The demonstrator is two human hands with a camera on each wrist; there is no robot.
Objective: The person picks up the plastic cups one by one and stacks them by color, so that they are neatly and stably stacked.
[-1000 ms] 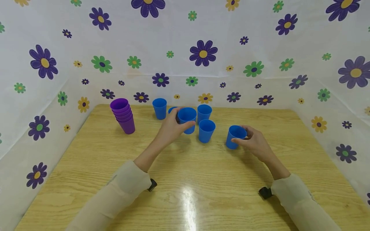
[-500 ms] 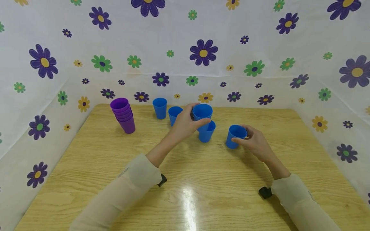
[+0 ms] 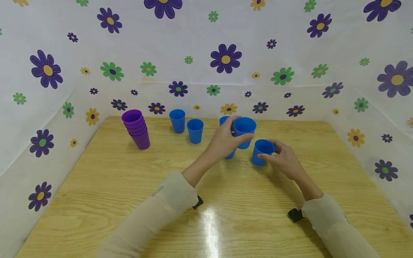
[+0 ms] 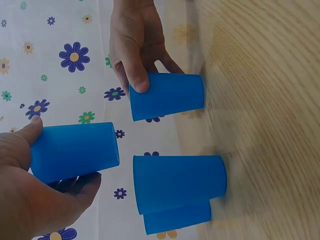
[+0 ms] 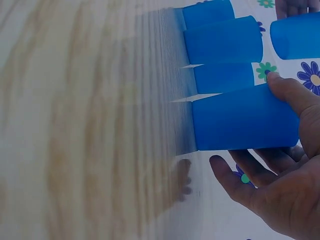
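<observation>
Since the earlier look, the left hand and its raised blue tumbler have swung toward 3 o'clock, nearing the right hand. Reading the tabletop as a dial, a stack of purple tumblers stands at 10 o'clock, nested, presumably to save room. Toward 11 come a rear blue tumbler and a nearer blue tumbler, mouths up. Around 12, a half-hidden back tumbler and a front tumbler show past the left hand. That hand's grip is closed, thumb and fingers around its tumbler, which sits between 2 and 3 o'clock of it, probably held near the rim to leave the base free. At its 4 o'clock, near but apart, is the standing blue tumbler; the right hand's grip is wrapped about its upper part, seemingly steadying it, the tumbler between 9 and 10 o'clock of that hand.
</observation>
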